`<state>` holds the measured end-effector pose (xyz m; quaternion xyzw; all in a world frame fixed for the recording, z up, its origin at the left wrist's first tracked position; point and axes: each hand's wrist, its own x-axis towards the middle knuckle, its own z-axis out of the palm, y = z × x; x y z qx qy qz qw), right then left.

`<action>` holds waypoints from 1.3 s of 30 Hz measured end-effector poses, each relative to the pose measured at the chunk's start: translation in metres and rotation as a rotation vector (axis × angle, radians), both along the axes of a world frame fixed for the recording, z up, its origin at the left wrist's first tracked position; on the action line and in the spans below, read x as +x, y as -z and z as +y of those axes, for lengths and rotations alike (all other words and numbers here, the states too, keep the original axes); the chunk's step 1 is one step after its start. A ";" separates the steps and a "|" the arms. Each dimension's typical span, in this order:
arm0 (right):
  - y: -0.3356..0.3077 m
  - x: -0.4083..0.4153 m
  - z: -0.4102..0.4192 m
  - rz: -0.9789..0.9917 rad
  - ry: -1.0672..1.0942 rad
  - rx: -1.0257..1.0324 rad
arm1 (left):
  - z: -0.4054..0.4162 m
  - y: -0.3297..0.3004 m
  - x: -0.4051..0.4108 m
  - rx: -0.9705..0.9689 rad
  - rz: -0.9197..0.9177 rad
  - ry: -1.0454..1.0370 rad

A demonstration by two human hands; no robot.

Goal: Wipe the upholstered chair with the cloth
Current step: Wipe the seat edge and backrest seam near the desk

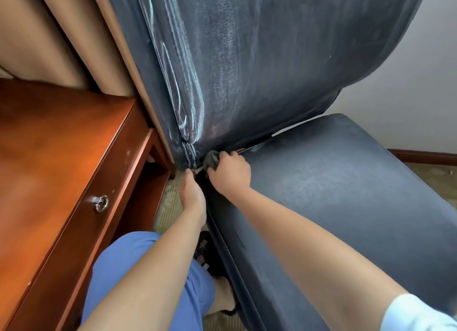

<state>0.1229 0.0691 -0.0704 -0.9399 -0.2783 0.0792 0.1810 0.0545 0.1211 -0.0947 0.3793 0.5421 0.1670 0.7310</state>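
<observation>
Cloth (211, 159) at chair (346, 194) seat's back edge

Wooden desk (61, 138) w/ ring-pull drawer (101, 203) at left, tan curtain (49, 34) behind

From my remote view I note a reddish-brown wooden desk (57, 143) at left, its top glossy with an orange sheen, and a drawer front carrying a metal ring pull (101, 203). Behind it hang tan curtains (49, 34) in vertical folds. A plain pale wall (408, 103) stands at right, finished with a dark wooden baseboard (425, 155). The floor is beige-green patterned carpet (170, 202). Lighting is soft and even.
</observation>
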 end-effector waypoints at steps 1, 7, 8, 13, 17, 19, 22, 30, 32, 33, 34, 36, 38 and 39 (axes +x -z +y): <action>0.000 0.008 0.000 -0.026 0.022 -0.024 | 0.000 0.002 0.002 0.011 0.018 -0.010; 0.011 -0.001 -0.002 -0.145 0.096 0.035 | 0.007 0.012 -0.005 0.016 0.070 0.023; 0.011 -0.007 -0.002 -0.174 0.026 0.038 | 0.009 0.013 -0.007 0.018 0.084 0.019; 0.013 0.029 -0.017 -0.306 0.015 -0.053 | 0.009 0.007 -0.014 0.066 0.088 0.032; 0.011 0.026 -0.014 -0.140 0.094 -0.046 | 0.007 0.007 -0.017 0.052 0.080 0.084; 0.010 0.012 -0.016 -0.166 -0.085 -0.017 | 0.006 0.007 -0.018 0.033 0.095 0.095; 0.007 0.028 -0.023 -0.224 -0.129 -0.093 | 0.004 0.003 -0.018 0.023 0.107 0.095; 0.007 -0.012 -0.005 -0.109 -0.139 0.020 | 0.007 0.004 -0.020 0.062 0.107 0.166; 0.007 -0.011 -0.004 -0.164 -0.184 -0.018 | 0.008 0.002 -0.023 0.045 0.116 0.166; 0.007 -0.001 -0.004 -0.193 -0.155 -0.067 | 0.009 0.001 -0.024 0.036 0.104 0.177; 0.008 0.009 -0.005 -0.220 -0.112 -0.110 | 0.009 -0.001 -0.025 0.030 0.083 0.192; 0.012 0.021 -0.008 -0.236 0.013 -0.140 | 0.011 -0.004 -0.026 0.039 0.044 0.230; 0.013 0.015 -0.002 -0.191 0.086 -0.093 | 0.011 -0.004 -0.027 0.044 0.029 0.249; 0.013 0.009 0.000 -0.151 0.071 -0.056 | 0.011 -0.003 -0.027 0.051 0.034 0.244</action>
